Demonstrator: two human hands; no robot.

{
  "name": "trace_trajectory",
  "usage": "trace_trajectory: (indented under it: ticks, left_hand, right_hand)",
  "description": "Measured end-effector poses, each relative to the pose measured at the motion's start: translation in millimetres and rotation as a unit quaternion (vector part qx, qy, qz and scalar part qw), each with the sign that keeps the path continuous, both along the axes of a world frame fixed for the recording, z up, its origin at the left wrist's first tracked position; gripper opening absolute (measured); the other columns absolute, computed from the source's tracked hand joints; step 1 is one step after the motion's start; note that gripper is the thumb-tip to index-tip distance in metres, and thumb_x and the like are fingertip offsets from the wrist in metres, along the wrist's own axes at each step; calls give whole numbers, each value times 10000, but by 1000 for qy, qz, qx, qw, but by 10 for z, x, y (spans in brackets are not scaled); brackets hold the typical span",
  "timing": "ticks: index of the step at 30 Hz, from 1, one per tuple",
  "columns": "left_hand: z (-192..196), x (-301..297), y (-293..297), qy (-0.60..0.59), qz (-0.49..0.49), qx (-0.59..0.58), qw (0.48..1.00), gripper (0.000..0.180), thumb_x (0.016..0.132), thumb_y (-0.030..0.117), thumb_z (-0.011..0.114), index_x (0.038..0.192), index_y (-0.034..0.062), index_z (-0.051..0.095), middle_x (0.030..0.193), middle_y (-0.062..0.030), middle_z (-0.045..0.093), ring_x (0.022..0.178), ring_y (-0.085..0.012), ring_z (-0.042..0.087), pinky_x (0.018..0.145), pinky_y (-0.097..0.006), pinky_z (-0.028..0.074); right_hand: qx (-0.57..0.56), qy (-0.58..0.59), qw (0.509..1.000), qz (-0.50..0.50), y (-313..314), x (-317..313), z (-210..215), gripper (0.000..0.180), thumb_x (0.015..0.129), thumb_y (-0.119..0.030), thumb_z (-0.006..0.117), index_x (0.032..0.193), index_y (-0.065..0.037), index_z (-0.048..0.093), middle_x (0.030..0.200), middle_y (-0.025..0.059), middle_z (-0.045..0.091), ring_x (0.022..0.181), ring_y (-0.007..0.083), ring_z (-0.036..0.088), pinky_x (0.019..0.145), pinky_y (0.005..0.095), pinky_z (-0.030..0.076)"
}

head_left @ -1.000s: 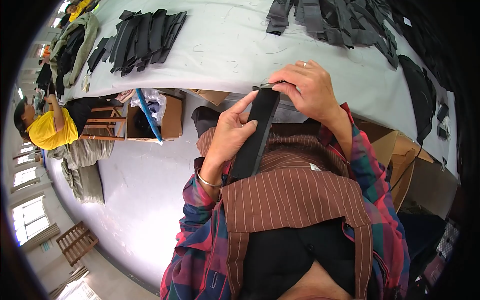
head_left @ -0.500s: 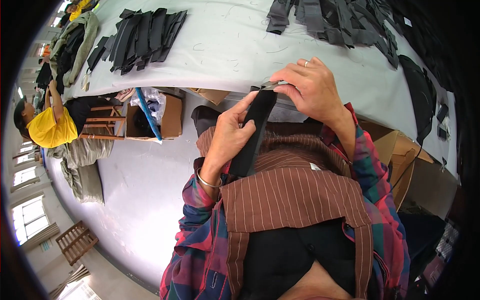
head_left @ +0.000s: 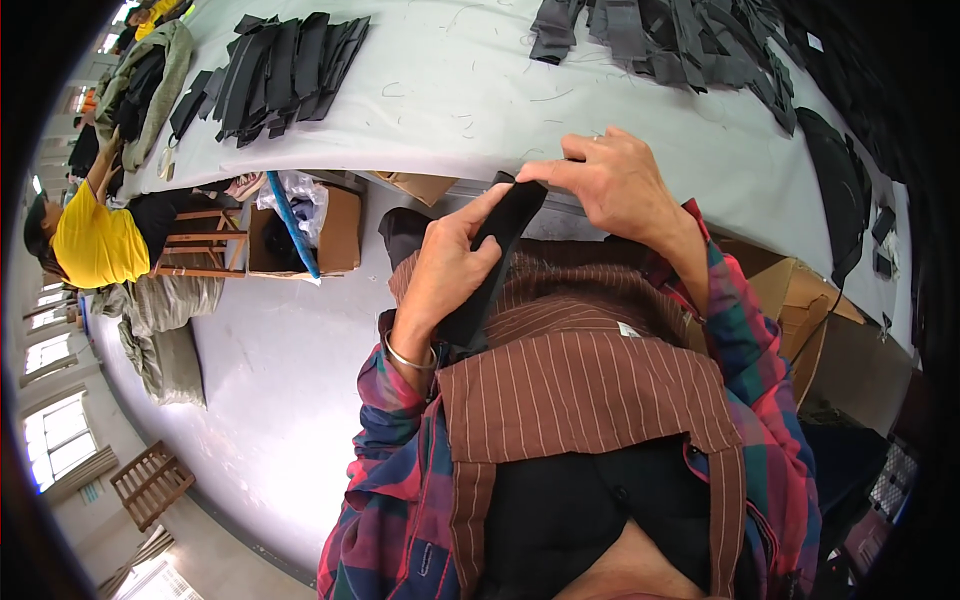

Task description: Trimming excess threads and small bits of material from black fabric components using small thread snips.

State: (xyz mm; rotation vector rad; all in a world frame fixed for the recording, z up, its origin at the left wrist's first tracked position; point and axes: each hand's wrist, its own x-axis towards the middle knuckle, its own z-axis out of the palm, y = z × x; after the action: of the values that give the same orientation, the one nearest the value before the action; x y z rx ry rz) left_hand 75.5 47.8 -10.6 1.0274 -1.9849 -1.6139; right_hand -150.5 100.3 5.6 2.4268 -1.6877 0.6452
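My left hand (head_left: 455, 265) is closed round a black fabric strip (head_left: 507, 235), its thumb lying along the strip's face. The strip slants from my lap up toward the table's near edge. The index finger of my right hand (head_left: 610, 185) reaches to the strip's top end, meeting my left fingertip there. The other right fingers are curled, and a small dark bit shows between them. What they hold is mostly hidden. A brown striped apron (head_left: 590, 395) covers my lap below the strip.
On the white-covered table (head_left: 440, 110) lie a stack of dark strips (head_left: 290, 75), a looser pile of strips (head_left: 680, 45) and loose threads. A cardboard box (head_left: 340, 230) stands below at left, near a person in yellow (head_left: 100, 245). Another carton (head_left: 800, 300) is at right.
The small metal tool between my right thumb and index finger no longer shows at the strip's end. My right index finger now stretches to that end. The person in yellow has raised an arm.
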Motion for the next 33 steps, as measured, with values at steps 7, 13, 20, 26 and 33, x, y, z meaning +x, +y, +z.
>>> trace_trajectory:
  ticks: [7, 13, 20, 26, 33]
  left_hand:
    - [-107, -3, -17, 1, 11, 24, 1000, 551, 779, -43, 525, 1326, 21, 517, 818, -56, 658, 691, -53, 539, 670, -217, 466]
    - [-178, 4, -32, 24, 39, 32, 998, 543, 781, -44, 533, 1319, 29, 530, 658, 38, 438, 599, -39, 386, 551, -204, 371]
    - [-99, -61, 8, 72, 42, 78, 993, 486, 812, -75, 530, 1292, -2, 539, 729, 40, 569, 643, -5, 467, 567, -176, 401]
    - [-227, -117, -55, 184, 88, 111, 973, 393, 848, -103, 514, 1219, 8, 582, 800, 29, 635, 700, -4, 531, 603, -161, 432]
    - [-381, -137, 207, 179, 104, 226, 952, 291, 887, -44, 581, 1162, 28, 523, 829, -56, 680, 715, -44, 585, 607, -177, 463]
  right_hand:
    - [35, -472, 881, 15, -78, 171, -161, 313, 877, -62, 578, 1149, -184, 673, 980, 70, 690, 794, 249, 643, 749, 316, 501]
    - [33, -308, 950, -46, 29, 141, -60, 266, 868, -105, 608, 1117, -173, 670, 957, 59, 696, 751, 250, 648, 687, 317, 500]
    - [-17, -257, 965, -47, -37, 135, -192, 191, 849, -203, 653, 1033, -157, 679, 838, 36, 686, 659, 206, 627, 593, 294, 456]
    - [140, -505, 846, -97, 28, 237, -153, 185, 771, -135, 727, 925, -57, 660, 710, 66, 636, 624, 116, 558, 595, 245, 436]
    - [-48, -308, 950, 15, 257, 399, -207, 301, 579, 84, 626, 836, -67, 670, 688, 15, 626, 560, 142, 534, 523, 283, 359]
